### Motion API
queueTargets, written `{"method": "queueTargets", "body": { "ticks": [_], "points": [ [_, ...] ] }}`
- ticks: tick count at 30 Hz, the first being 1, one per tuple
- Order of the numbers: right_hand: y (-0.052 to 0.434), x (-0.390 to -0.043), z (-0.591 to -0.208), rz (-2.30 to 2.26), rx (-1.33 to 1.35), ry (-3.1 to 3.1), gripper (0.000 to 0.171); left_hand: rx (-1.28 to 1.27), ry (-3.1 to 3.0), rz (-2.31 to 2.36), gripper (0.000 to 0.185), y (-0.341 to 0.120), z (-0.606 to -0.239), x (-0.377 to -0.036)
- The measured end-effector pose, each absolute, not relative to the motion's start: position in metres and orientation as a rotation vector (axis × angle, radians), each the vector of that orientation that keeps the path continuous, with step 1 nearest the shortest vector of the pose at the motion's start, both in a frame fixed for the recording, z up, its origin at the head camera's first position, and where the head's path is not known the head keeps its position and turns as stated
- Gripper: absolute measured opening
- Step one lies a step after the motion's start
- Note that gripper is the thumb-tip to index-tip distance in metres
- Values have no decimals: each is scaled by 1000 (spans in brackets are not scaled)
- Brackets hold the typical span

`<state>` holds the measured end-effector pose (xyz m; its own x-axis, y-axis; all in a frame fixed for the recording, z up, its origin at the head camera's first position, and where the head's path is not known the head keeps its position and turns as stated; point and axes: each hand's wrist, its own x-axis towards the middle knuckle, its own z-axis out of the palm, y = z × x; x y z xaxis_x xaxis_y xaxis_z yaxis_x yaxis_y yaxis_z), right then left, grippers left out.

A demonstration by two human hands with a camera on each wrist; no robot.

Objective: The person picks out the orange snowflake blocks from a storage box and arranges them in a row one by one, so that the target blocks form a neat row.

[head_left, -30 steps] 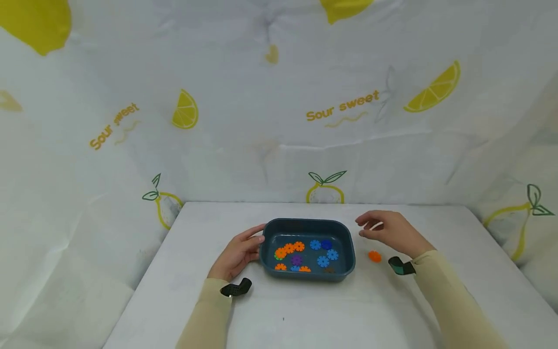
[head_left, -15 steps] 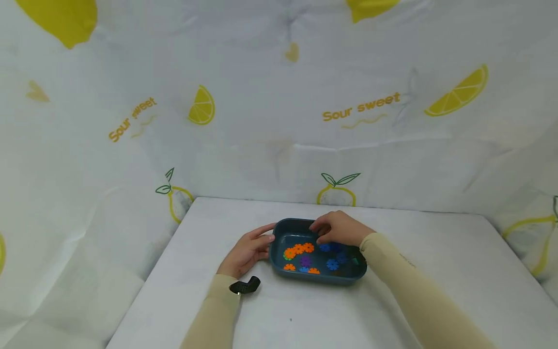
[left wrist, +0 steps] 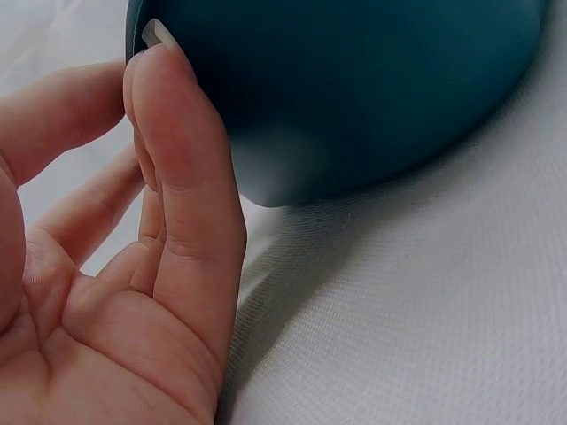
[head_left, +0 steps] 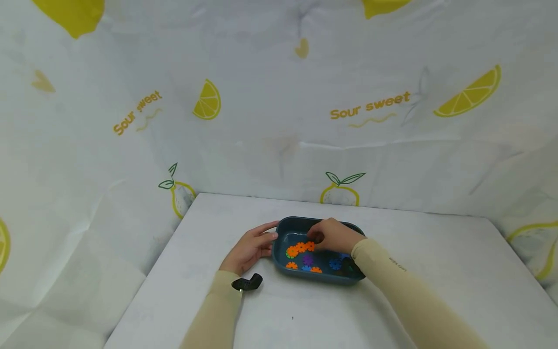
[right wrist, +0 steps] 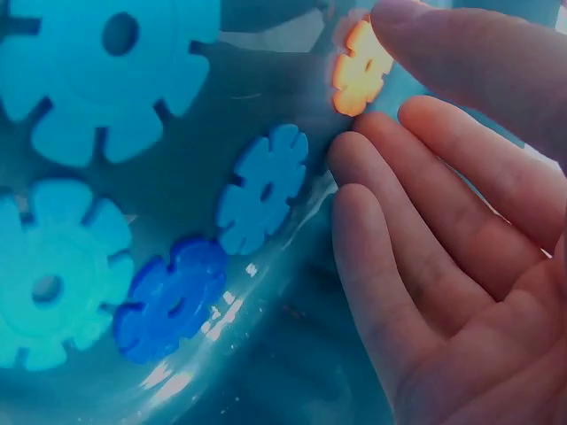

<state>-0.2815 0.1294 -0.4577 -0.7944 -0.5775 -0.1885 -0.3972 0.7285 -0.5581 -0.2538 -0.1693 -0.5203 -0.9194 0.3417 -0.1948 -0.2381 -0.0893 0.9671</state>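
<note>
Inside the blue tray, an orange disc lies just beyond the right hand — grip released, fingertips touching.

Bright, even light; wrist views softly blurred

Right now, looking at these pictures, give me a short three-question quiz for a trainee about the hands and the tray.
1. True or false: the left hand touches the tray from outside.
2. Where does the right hand reach? A) into the tray B) onto the bare table C) up to the backdrop
3. Fill in: the flower-shaped discs nearest the right fingertips in the head view are ____.

Key: 1 true; 2 A; 3 orange.
</note>
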Motion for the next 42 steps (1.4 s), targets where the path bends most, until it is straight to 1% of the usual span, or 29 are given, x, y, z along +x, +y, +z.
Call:
{"method": "queueTargets", "body": {
  "ticks": [7, 18, 24, 37, 42],
  "points": [
    [127, -279, -464, -706, -731, 2626, 32, 106, 1808, 2050, 54, -165, -518, -255],
    [124, -278, -466, -652, -742, 2663, 20, 101, 1798, 2056, 55, -162, -515, -258],
    [126, -275, -465, -643, -736, 2645, 20, 109, 1813, 2049, 58, -160, -518, -257],
    [148, -264, -427, -648, -788, 2693, 19, 105, 1827, 2045, 58, -162, -517, -254],
    [159, -260, -420, -699, -785, 2695, 22, 83, 1824, 2053, 58, -167, -521, -252]
  ]
}}
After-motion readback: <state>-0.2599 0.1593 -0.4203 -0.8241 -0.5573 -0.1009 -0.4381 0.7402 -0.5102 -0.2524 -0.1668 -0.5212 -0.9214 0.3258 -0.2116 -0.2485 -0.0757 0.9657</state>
